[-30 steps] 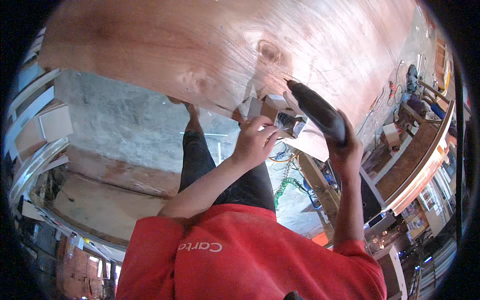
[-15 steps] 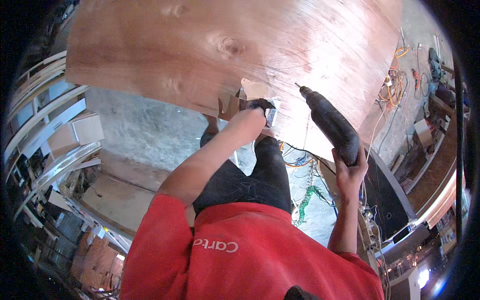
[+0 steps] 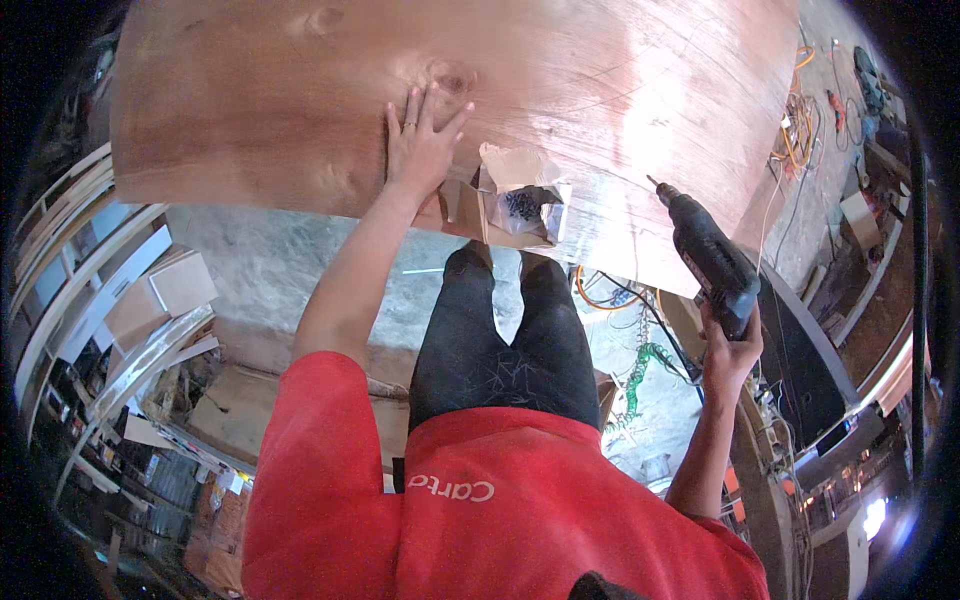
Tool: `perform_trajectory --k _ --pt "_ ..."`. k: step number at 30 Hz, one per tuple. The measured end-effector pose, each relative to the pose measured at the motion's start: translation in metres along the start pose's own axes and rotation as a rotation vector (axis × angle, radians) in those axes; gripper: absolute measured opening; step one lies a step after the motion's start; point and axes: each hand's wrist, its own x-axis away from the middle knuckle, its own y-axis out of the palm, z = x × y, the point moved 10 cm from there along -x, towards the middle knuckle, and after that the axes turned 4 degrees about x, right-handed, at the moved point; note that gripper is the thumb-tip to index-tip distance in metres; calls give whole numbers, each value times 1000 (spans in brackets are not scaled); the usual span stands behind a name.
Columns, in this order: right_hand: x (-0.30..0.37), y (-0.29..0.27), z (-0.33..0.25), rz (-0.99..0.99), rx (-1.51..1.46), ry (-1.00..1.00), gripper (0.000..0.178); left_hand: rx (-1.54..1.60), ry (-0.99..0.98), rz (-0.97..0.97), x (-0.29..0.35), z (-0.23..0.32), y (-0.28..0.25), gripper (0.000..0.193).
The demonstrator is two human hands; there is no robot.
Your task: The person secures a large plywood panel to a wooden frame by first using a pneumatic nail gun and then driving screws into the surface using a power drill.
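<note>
My left hand (image 3: 419, 152) lies flat with spread fingers on a large reddish-brown plywood sheet (image 3: 250, 120), holding nothing. To its right, by the sheet's near edge, sits an opened cardboard box (image 3: 515, 241) with its flap folded up. Small dark screws (image 3: 524, 204) show inside it in a clear plastic bag. Off to the right, my right hand (image 3: 732, 350) is wrapped round the handle of a black power drill (image 3: 714, 255). The drill tilts up and to the left over the sheet, its bit tip apart from the surface.
Orange cables (image 3: 797, 130) lie on the floor past the sheet's right edge. A green coiled hose (image 3: 640, 375) hangs beside my legs. At the left are stacked boards (image 3: 75, 190) and cardboard boxes (image 3: 180, 285). A dark panel (image 3: 800, 350) stands at the right.
My left hand has come out of the box of screws and moved left onto the plywood, fingers now spread. The drill in my right hand has shifted right and slightly down.
</note>
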Motion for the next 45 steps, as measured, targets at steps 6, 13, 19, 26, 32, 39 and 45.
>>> perform_trajectory --k 6,13,19,26,32,39,45 --pt "35 25 -9 52 -61 52 52 49 12 52 -1 -10 1 53" --pt "47 51 -32 19 -148 92 42 625 -122 208 21 -14 -81 17" --pt "34 38 -53 36 -208 16 43 593 319 -55 69 148 -72 11" --pt "9 11 -27 -84 -215 -2 46 320 103 -282 51 161 -8 19" --pt "-16 -21 2 -119 -97 -5 55 256 -157 -286 44 147 -5 18" --pt "-37 -32 18 -150 -102 12 52 147 -171 -172 44 149 3 17" --pt "-46 -33 25 -170 -111 20 54 163 -284 -382 49 144 -3 17"
